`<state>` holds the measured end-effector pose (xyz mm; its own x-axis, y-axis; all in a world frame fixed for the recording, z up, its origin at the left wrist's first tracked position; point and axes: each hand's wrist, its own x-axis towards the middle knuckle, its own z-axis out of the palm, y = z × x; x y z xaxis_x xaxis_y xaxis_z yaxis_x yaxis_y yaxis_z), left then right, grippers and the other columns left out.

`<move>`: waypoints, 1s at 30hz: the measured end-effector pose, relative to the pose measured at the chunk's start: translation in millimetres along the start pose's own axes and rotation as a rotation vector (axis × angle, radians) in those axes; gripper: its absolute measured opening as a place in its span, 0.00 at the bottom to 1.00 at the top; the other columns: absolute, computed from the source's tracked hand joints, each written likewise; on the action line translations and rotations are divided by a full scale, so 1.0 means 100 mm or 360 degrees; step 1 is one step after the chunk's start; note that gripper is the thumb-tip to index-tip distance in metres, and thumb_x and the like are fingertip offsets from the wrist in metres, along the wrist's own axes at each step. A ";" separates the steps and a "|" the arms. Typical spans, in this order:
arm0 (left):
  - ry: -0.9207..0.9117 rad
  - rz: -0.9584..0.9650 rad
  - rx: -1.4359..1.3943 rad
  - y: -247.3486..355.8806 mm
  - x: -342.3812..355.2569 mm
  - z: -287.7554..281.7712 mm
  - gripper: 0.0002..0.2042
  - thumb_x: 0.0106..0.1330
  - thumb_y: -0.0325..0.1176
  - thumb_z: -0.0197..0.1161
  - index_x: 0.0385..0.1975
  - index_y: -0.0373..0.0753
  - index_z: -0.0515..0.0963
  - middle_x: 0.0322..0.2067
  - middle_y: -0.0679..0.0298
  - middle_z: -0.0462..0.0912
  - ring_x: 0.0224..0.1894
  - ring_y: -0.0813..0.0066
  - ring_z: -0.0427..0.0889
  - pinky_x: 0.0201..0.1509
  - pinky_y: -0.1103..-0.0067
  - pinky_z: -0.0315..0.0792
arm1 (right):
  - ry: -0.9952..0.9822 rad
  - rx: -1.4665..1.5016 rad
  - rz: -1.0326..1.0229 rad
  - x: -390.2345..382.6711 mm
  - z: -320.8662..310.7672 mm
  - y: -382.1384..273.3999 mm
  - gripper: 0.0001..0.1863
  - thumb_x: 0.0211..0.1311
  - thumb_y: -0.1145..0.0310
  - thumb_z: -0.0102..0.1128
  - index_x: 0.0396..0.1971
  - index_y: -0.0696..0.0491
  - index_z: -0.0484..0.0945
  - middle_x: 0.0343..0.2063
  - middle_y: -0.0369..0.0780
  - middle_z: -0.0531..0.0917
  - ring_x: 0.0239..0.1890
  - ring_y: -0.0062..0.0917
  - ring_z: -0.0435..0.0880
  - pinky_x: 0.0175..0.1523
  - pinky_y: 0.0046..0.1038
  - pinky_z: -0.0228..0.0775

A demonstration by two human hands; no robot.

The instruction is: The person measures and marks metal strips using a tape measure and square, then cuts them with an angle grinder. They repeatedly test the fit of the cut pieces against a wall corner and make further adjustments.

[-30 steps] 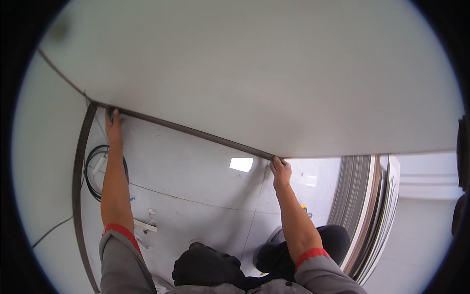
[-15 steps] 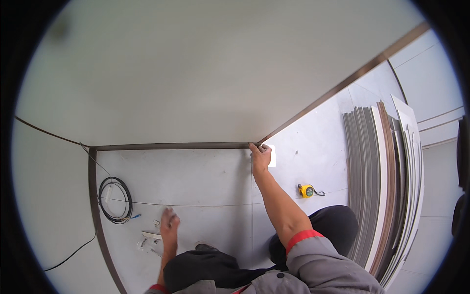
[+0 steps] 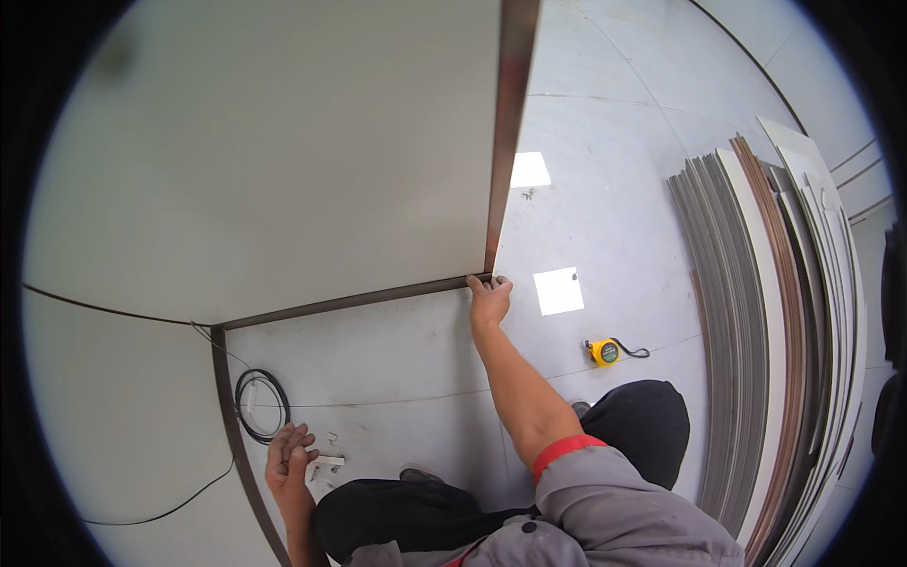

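A large pale panel (image 3: 312, 151) fills the upper left, with dark metal trim (image 3: 354, 297) along its lower edge and up its side. My right hand (image 3: 489, 295) grips the trim at the panel's bottom right corner, fingers curled around it. My left hand (image 3: 289, 454) is off the panel, low at the left, its fingers loosely bent and apart with nothing visible in them. Just behind it lie small white pieces (image 3: 331, 460) and a coil of black cable (image 3: 283, 402) on the floor.
A yellow tape measure (image 3: 604, 352) with a black strap lies on the tiled floor, right of my arm. Long boards in grey, white and brown (image 3: 718, 331) are stacked along the right. A pale wall with dark trim (image 3: 123, 397) stands at the left. My dark-trousered knees (image 3: 633, 425) are below.
My left hand has let go of the trim and dropped toward me. My right hand still grips the corner. The view has swung, bringing the panel's side edge and more floor into sight.
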<state>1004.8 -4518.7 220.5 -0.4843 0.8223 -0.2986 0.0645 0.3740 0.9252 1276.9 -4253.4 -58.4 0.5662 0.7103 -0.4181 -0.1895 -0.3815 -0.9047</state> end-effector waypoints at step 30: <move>-0.1381 0.1289 0.1359 0.34 -0.63 1.05 0.32 0.66 0.45 0.63 0.66 0.31 0.67 0.49 0.55 0.78 0.50 0.63 0.79 0.54 0.72 0.71 | -0.0676 -0.1303 -0.0981 0.23 -0.97 -0.16 0.26 0.56 0.68 0.71 0.55 0.53 0.75 0.39 0.47 0.84 0.38 0.40 0.84 0.46 0.38 0.74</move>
<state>1129.5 -4512.7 245.9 0.5825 0.8060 -0.1052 0.6941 -0.4259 0.5803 1370.8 -4288.1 -46.1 0.0301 0.9983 -0.0504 0.7061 -0.0569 -0.7058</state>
